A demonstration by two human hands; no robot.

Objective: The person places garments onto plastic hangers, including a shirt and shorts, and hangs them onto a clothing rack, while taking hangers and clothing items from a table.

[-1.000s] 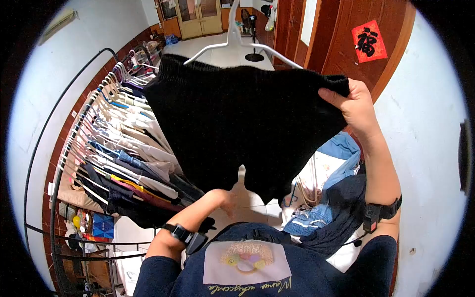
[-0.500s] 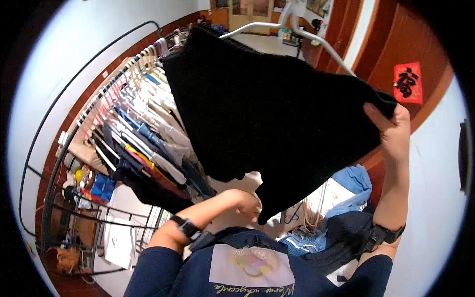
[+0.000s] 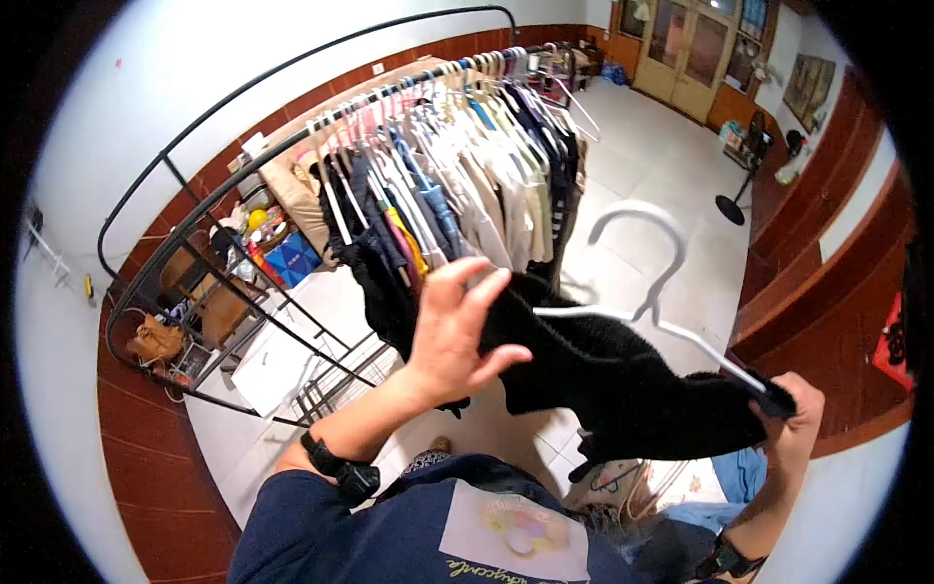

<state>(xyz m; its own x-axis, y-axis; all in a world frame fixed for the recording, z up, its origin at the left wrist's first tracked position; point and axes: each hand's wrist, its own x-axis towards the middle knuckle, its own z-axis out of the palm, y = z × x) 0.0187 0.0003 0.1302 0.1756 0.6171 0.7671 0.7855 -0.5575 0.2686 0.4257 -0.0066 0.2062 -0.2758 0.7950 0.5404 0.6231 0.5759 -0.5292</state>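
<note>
A fuzzy black garment (image 3: 632,399) hangs in front of me on a pale grey clothes hanger (image 3: 673,258), whose hook stands up above it. My right hand (image 3: 796,414) is closed around the garment's right end, together with the tip of the hanger arm. Near the garment's left part, my left hand (image 3: 452,336) is raised with its fingers spread, and nothing shows in it. The left end of the hanger runs into the cloth. Part of the garment is hidden behind my left hand.
A black metal clothes rack (image 3: 341,112) crowded with hanging clothes (image 3: 486,175) stands ahead to the left. Blue clothes (image 3: 741,475) lie low on the right beside my right arm. A standing fan (image 3: 744,185) is at the far right, near double doors (image 3: 686,54).
The black garment has come down and tilted, so its hanger shows more fully. My left hand has risen from below it and opened. The view has turned left; my right hand keeps its grip.
</note>
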